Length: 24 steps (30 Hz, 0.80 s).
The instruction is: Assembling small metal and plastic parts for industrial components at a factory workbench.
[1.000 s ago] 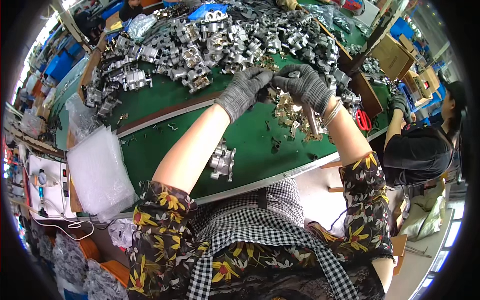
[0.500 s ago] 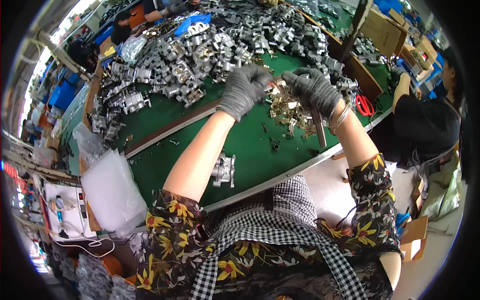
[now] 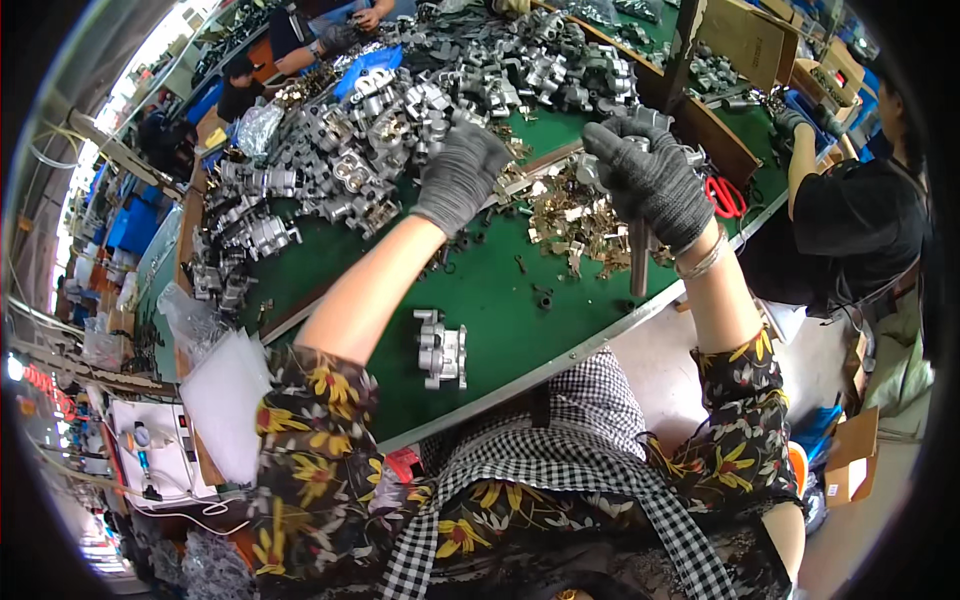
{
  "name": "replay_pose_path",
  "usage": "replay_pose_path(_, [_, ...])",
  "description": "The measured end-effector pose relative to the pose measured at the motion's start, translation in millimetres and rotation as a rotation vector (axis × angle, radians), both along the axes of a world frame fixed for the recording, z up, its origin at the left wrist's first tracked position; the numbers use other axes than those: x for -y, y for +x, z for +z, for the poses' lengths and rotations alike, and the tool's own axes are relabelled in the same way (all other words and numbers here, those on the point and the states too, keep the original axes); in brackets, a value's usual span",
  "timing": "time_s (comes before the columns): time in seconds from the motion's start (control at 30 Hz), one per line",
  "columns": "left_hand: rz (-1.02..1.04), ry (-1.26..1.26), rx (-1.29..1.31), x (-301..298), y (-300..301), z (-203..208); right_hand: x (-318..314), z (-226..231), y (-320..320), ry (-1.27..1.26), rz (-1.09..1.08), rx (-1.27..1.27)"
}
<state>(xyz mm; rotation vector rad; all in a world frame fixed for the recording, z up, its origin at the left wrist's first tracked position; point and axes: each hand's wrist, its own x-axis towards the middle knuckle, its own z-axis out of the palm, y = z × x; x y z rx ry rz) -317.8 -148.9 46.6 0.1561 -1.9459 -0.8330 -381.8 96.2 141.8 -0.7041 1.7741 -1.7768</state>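
Both my hands wear grey knitted gloves. My left hand [image 3: 462,178] is at the near edge of a heap of silver metal castings [image 3: 355,170], its back toward me; its fingertips are hidden. My right hand [image 3: 655,185] is closed around a grey metal rod-like tool [image 3: 639,262], whose lower end points toward me. Below and between the hands lies a pile of small brass-coloured clips [image 3: 575,220]. One casting [image 3: 441,350] sits alone on the green tabletop [image 3: 500,330], right of my left forearm.
Red-handled scissors [image 3: 724,197] lie right of my right hand, by a wooden divider [image 3: 715,140]. A white foam sheet [image 3: 225,405] is at the left edge. A co-worker in black [image 3: 850,220] sits at right; another person's hands [image 3: 340,38] work at the far side.
My hands were close together over the clips; now they are apart. The left has moved left toward the castings, the right slightly right. The lone casting is no longer partly covered by my left forearm.
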Motion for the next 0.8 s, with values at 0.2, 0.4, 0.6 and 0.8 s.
replay_pose_path(0.2, [0.020,-0.353,0.129,-21.0,12.3,19.8,8.3,-15.1,-4.3,-0.029,0.027,-0.164])
replay_pose_path(0.4, [0.218,-0.563,-0.035,-5.5,2.7,16.6,9.1,-12.8,-5.5,0.007,0.013,-0.151])
replay_pose_path(0.6, [0.021,-0.616,-0.049,-13.6,1.6,27.7,9.9,-3.8,-3.2,-0.012,0.033,0.084])
replay_pose_path(0.8, [-0.306,0.565,0.182,-21.0,40.7,28.2,1.5,-8.1,-1.9,-0.012,-0.015,0.065])
